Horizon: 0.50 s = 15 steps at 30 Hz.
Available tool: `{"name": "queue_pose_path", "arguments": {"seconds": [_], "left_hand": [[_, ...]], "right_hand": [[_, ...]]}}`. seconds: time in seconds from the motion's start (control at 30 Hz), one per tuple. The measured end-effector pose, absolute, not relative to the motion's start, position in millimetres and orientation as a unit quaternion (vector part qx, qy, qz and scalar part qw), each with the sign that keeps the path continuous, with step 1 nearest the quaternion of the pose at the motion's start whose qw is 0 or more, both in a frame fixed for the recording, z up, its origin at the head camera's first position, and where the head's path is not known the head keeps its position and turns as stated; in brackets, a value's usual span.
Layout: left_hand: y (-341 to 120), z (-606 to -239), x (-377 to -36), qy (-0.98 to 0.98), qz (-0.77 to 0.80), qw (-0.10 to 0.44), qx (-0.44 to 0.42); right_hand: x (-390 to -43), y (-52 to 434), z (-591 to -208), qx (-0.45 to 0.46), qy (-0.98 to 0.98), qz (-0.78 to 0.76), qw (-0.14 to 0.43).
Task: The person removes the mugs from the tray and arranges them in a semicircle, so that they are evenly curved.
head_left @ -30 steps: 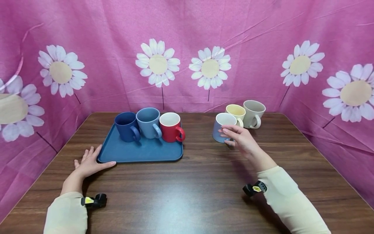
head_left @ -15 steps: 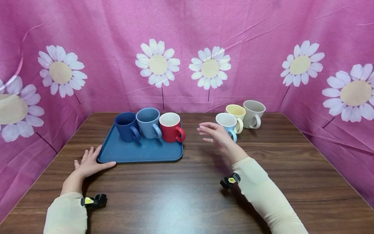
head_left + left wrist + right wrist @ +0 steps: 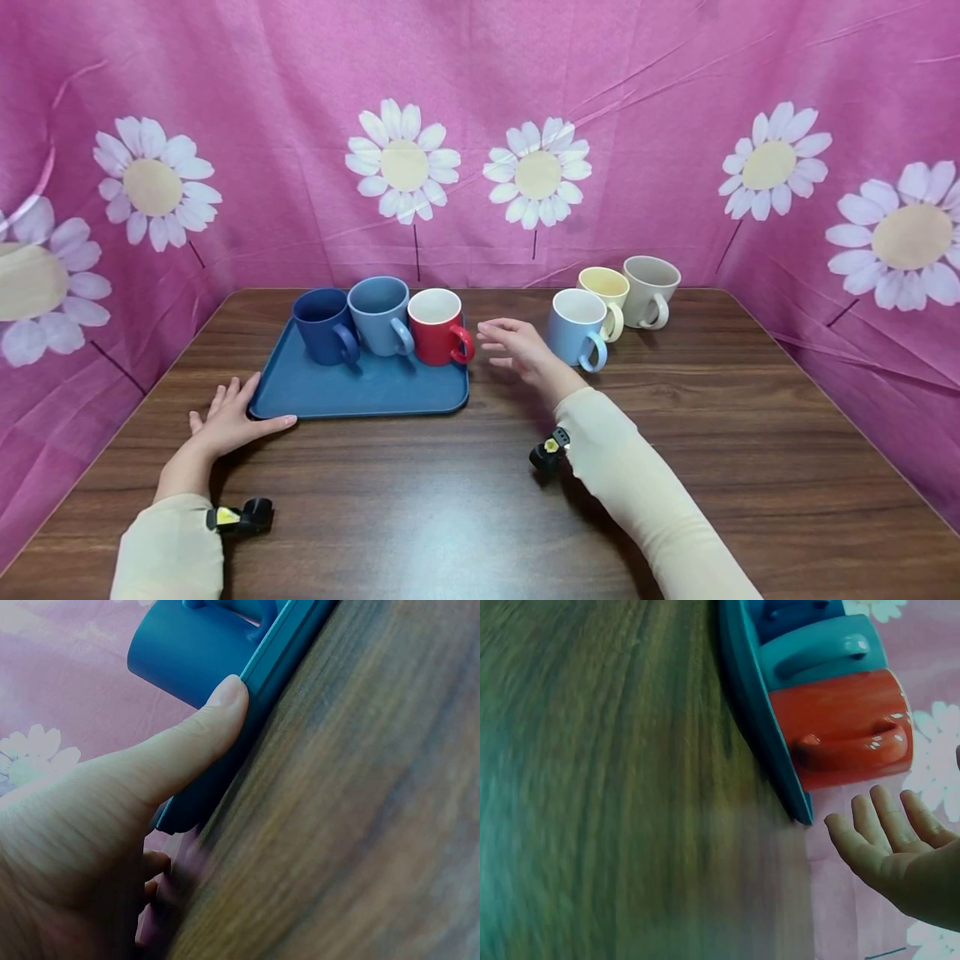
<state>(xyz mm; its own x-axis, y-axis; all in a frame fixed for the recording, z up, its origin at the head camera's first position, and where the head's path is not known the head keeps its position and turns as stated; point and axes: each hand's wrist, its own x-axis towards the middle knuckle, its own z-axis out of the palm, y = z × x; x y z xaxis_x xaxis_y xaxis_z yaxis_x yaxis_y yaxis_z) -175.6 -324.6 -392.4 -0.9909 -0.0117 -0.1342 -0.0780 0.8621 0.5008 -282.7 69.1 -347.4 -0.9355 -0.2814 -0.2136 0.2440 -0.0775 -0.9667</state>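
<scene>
A blue tray point(image 3: 358, 393) carries three mugs in a row: a dark blue mug point(image 3: 324, 332), a grey-blue mug point(image 3: 379, 320) and a red mug point(image 3: 433, 333) with a white inside. My left hand point(image 3: 228, 427) lies spread at the tray's front left corner, its thumb point(image 3: 228, 696) against the front rim. Just right of the red mug, my right hand point(image 3: 517, 350) holds nothing, its fingers point(image 3: 889, 817) loosely extended toward that mug. Behind it stands a light blue mug point(image 3: 572, 329), handle facing front right.
Beyond the light blue mug are a pale yellow mug point(image 3: 604, 287) and a beige-grey mug point(image 3: 651, 287), close together near the back of the wooden table point(image 3: 450, 500). A pink cloth point(image 3: 480, 75) with daisies hangs behind and along both sides.
My right hand has moved left from in front of the light blue mug to beside the red mug. The left hand and all the mugs have stayed in place.
</scene>
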Motion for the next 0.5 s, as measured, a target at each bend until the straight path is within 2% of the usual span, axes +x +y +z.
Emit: {"name": "queue_pose_path", "arguments": {"seconds": [0.5], "left_hand": [[-325.2, -393.6, -176.7, 0.964, 0.260, 0.060, -0.023]], "right_hand": [[-287.7, 36.8, -360.9, -0.014, 0.652, -0.734, 0.188]]}}
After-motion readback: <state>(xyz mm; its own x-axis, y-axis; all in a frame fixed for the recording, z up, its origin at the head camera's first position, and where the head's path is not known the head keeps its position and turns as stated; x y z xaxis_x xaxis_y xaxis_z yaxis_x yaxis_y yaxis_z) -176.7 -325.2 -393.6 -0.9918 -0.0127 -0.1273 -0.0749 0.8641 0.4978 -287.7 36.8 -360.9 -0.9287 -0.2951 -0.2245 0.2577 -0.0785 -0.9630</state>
